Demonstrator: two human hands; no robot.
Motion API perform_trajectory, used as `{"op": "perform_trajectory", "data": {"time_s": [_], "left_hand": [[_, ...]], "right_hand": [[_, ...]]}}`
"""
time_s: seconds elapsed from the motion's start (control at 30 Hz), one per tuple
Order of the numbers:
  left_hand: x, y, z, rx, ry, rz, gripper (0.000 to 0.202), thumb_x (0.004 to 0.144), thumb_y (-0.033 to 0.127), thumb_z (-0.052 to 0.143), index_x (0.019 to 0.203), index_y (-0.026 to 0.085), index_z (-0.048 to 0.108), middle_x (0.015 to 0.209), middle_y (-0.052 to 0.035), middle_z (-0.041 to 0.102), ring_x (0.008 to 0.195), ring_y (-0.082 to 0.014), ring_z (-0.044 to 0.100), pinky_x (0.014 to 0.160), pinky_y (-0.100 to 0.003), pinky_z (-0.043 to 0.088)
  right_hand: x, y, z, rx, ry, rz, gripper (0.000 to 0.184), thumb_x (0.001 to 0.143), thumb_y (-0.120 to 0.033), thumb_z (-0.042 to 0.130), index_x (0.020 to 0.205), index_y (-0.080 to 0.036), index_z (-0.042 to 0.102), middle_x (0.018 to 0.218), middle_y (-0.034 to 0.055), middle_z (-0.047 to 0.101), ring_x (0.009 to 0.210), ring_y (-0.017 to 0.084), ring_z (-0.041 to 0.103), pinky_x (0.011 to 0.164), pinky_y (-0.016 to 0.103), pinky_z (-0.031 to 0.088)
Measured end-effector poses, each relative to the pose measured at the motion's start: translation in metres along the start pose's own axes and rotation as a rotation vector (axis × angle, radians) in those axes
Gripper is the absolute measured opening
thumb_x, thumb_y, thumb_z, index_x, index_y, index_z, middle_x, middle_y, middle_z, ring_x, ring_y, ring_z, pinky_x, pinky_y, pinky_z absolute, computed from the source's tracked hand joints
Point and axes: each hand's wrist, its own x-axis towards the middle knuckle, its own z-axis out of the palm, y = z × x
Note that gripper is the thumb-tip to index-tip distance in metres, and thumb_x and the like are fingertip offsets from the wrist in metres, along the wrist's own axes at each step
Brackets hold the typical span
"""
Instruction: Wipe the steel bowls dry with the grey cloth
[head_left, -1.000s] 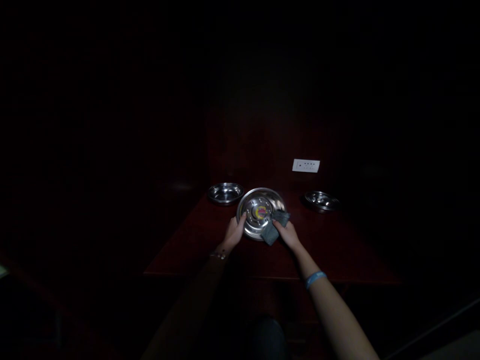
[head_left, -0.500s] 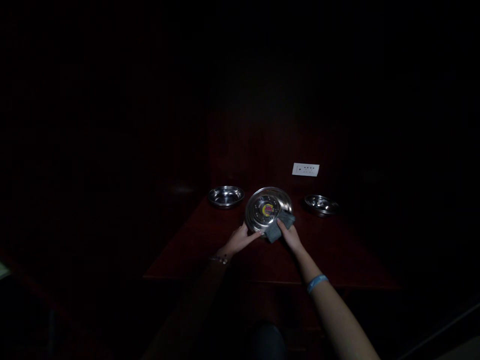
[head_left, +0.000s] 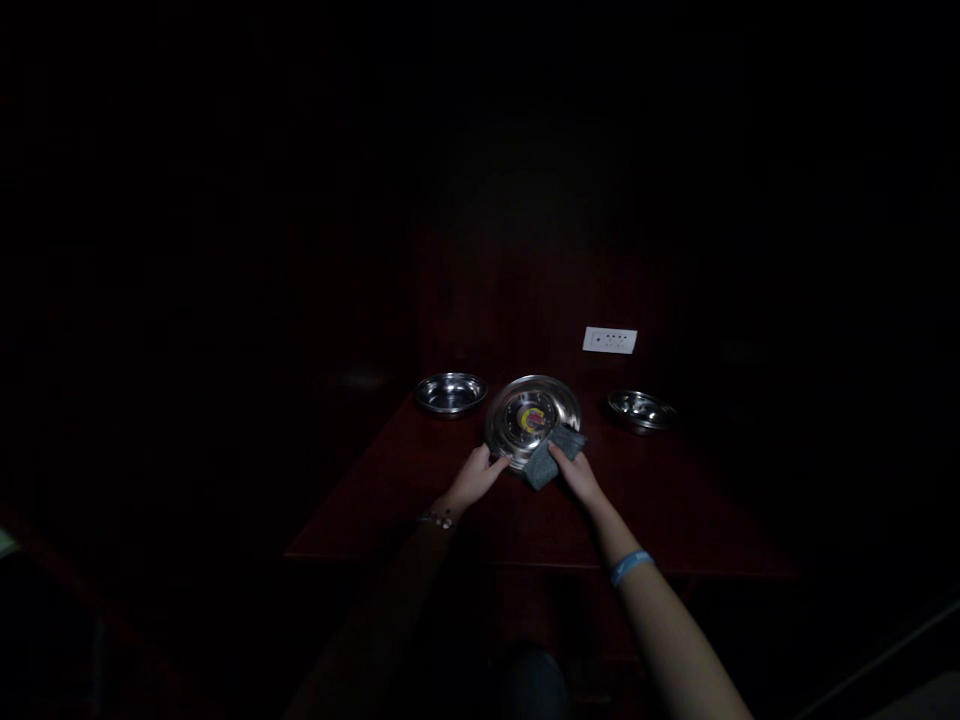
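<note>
Near the middle of the dark red worktop (head_left: 675, 500), a round steel plate (head_left: 516, 402) is propped up and tilted, its hollow face turned toward the camera and a yellow and red sticker (head_left: 534, 419) at its centre. The left hand (head_left: 476, 475) is closed on the plate's near-left rim. The right hand (head_left: 576, 472) grips a folded grey cloth (head_left: 551, 455) and presses it against the near-right rim, so the cloth overlaps the edge. A small steel bowl (head_left: 451, 393) stands just left of the plate, close to its rim but apart from it. A second steel bowl (head_left: 641, 408) sits farther off on the right, with bare worktop between it and the plate. Beyond the plate, a white panel (head_left: 610, 340) lies well clear. The worktop's near edge runs just behind the wrists, where a bracelet (head_left: 437, 518) and a blue band (head_left: 630, 566) show. Its left edge slants away close past the small bowl, and everything beyond is too dark to tell.
</note>
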Motion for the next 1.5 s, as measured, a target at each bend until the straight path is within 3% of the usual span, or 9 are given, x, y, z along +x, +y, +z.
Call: {"op": "perform_trajectory", "data": {"time_s": [0.1, 0.3, 0.43, 0.6, 1.03, 1.13, 1.27, 1.4, 1.5], "left_hand": [[0.000, -0.001, -0.001, 0.052, 0.028, -0.003, 0.048, 0.080, 0.033, 0.062, 0.124, 0.015, 0.058, 0.116, -0.0120, 0.069, 0.112, -0.0268, 0.062, 0.102, -0.042, 0.045], [0.001, -0.001, -0.001, 0.056, 0.237, 0.085, 0.058, 0.091, 0.039, 0.045, 0.145, 0.021, 0.034, 0.129, -0.0100, 0.062, 0.113, -0.0209, 0.062, 0.096, -0.036, 0.048], [0.000, 0.003, -0.004, 0.122, 0.310, 0.041, 0.054, 0.091, 0.046, 0.044, 0.139, 0.021, 0.044, 0.114, -0.0101, 0.069, 0.098, -0.0211, 0.067, 0.087, -0.034, 0.051], [-0.001, 0.006, -0.006, 0.121, 0.328, 0.042, 0.051, 0.091, 0.048, 0.044, 0.133, 0.020, 0.053, 0.112, -0.0103, 0.070, 0.097, -0.0210, 0.067, 0.087, -0.033, 0.050], [0.002, 0.002, -0.006, 0.034, 0.267, 0.041, 0.054, 0.092, 0.050, 0.042, 0.133, 0.017, 0.052, 0.125, -0.0105, 0.065, 0.107, -0.0229, 0.064, 0.094, -0.035, 0.050], [0.003, 0.001, -0.004, -0.010, 0.204, 0.044, 0.062, 0.089, 0.049, 0.048, 0.143, 0.021, 0.036, 0.132, -0.0102, 0.060, 0.113, -0.0221, 0.062, 0.096, -0.036, 0.049], [0.002, -0.004, 0.003, -0.086, 0.111, 0.076, 0.090, 0.081, 0.046, 0.062, 0.150, 0.020, 0.010, 0.143, -0.0143, 0.049, 0.126, -0.0228, 0.053, 0.107, -0.042, 0.041], [0.002, -0.013, 0.008, -0.088, -0.036, 0.110, 0.081, 0.074, 0.043, 0.069, 0.144, 0.018, 0.036, 0.144, -0.0151, 0.047, 0.135, -0.0291, 0.043, 0.114, -0.046, 0.031], [0.004, -0.021, 0.010, -0.104, -0.030, 0.091, 0.068, 0.075, 0.042, 0.067, 0.136, 0.021, 0.049, 0.139, -0.0117, 0.053, 0.133, -0.0300, 0.045, 0.114, -0.045, 0.032]], "right_hand": [[-0.001, -0.003, 0.000, -0.013, 0.006, -0.005, 0.048, 0.078, -0.052, 0.063, 0.115, -0.021, 0.064, 0.120, 0.0060, 0.068, 0.113, 0.024, 0.063, 0.102, 0.039, 0.046], [-0.004, -0.007, 0.000, -0.029, 0.011, -0.029, 0.044, 0.079, -0.050, 0.063, 0.109, -0.019, 0.066, 0.116, 0.0078, 0.070, 0.109, 0.024, 0.065, 0.100, 0.039, 0.048], [-0.005, -0.008, 0.000, -0.091, 0.013, -0.031, 0.044, 0.081, -0.051, 0.060, 0.108, -0.018, 0.066, 0.114, 0.0087, 0.070, 0.108, 0.024, 0.066, 0.098, 0.038, 0.048], [-0.004, -0.005, 0.000, -0.101, 0.017, -0.036, 0.045, 0.080, -0.052, 0.060, 0.108, -0.017, 0.065, 0.113, 0.0101, 0.071, 0.107, 0.023, 0.066, 0.097, 0.037, 0.049], [-0.002, 0.001, -0.002, -0.114, 0.014, -0.011, 0.042, 0.079, -0.052, 0.060, 0.102, -0.018, 0.068, 0.107, 0.0102, 0.072, 0.104, 0.025, 0.067, 0.096, 0.040, 0.050], [-0.002, 0.001, -0.003, -0.101, 0.008, 0.005, 0.041, 0.081, -0.052, 0.059, 0.103, -0.019, 0.067, 0.108, 0.0081, 0.072, 0.105, 0.025, 0.067, 0.097, 0.039, 0.049], [-0.003, -0.003, -0.001, -0.062, 0.006, -0.016, 0.041, 0.081, -0.052, 0.058, 0.108, -0.022, 0.066, 0.113, 0.0062, 0.071, 0.108, 0.023, 0.066, 0.098, 0.038, 0.049], [-0.006, -0.005, 0.000, -0.062, 0.001, -0.026, 0.040, 0.081, -0.050, 0.060, 0.108, -0.021, 0.066, 0.114, 0.0065, 0.070, 0.107, 0.023, 0.066, 0.098, 0.039, 0.049], [-0.007, -0.003, 0.001, -0.114, 0.008, -0.022, 0.038, 0.081, -0.049, 0.060, 0.106, -0.022, 0.067, 0.111, 0.0054, 0.072, 0.107, 0.024, 0.066, 0.099, 0.042, 0.048]]}}
